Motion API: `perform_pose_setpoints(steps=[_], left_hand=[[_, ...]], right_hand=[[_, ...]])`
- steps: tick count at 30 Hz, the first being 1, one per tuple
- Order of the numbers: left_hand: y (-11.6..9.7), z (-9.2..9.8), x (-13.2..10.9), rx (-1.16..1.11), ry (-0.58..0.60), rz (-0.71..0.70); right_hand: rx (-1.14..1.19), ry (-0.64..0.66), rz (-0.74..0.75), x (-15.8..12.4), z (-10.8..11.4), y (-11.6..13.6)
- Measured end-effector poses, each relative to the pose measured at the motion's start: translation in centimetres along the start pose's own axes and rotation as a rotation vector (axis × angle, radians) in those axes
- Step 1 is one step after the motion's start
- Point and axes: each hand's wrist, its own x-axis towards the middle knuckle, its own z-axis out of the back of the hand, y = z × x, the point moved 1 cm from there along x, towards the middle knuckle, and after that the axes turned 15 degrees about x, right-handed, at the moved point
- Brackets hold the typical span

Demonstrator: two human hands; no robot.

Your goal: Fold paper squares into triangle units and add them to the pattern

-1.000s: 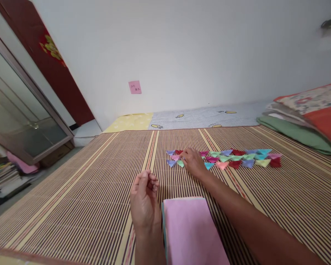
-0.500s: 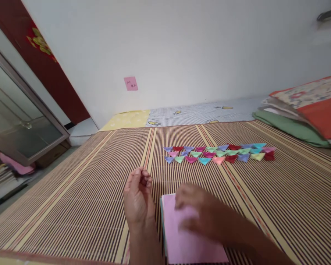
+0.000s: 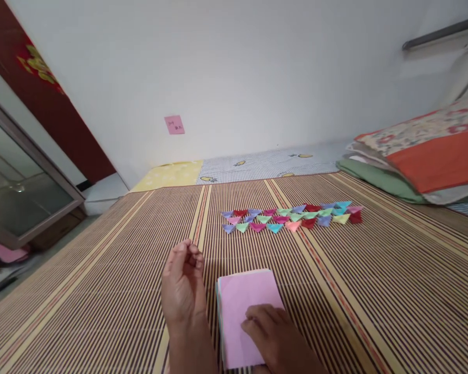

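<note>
A stack of square paper with a pink top sheet (image 3: 244, 296) lies on the striped bamboo mat (image 3: 101, 291) in front of me. My right hand (image 3: 271, 335) rests on the near part of the pink sheet, fingers curled down flat on it. My left hand (image 3: 182, 288) hovers just left of the stack, fingers loosely curled with nothing visible in them. Farther out on the mat, several small folded paper triangles (image 3: 290, 218) in many colours lie in two rows.
Folded quilts and pillows (image 3: 417, 156) are piled at the right. A patterned sheet (image 3: 257, 166) covers the bed's far strip by the white wall, which bears a pink sticky note (image 3: 174, 125). A glass-doored cabinet (image 3: 19, 182) stands at the left.
My right hand drew back from the row of folded triangles and came down on the pink stack. My left hand stayed curled beside it. The view shifted slightly right.
</note>
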Motion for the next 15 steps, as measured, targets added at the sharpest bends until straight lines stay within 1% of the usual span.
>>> perform_pose_setpoints(steps=[2, 4, 8, 10, 12, 15], left_hand=[[0.2, -0.1, 0.0, 0.002, 0.007, -0.002], [0.4, -0.2, 0.0, 0.004, 0.018, 0.006], [0.7, -0.5, 0.0, -0.007, 0.007, 0.027], [0.7, -0.5, 0.0, -0.012, 0.014, 0.032], [0.8, -0.5, 0.1, -0.010, 0.022, 0.034], [0.8, -0.6, 0.1, -0.003, 0.032, 0.036]], right_hand=[[0.005, -0.007, 0.002, -0.1, -0.4, -0.3], [0.029, 0.011, -0.003, 0.0, 0.1, -0.1], [0.138, 0.091, -0.041, 0.6, 3.0, 1.6], [0.206, 0.145, -0.032, 0.9, 4.5, 2.6], [0.287, 0.136, -0.090, 1.2, 5.6, 3.2], [0.392, 0.115, -0.203, 1.3, 6.3, 3.6]])
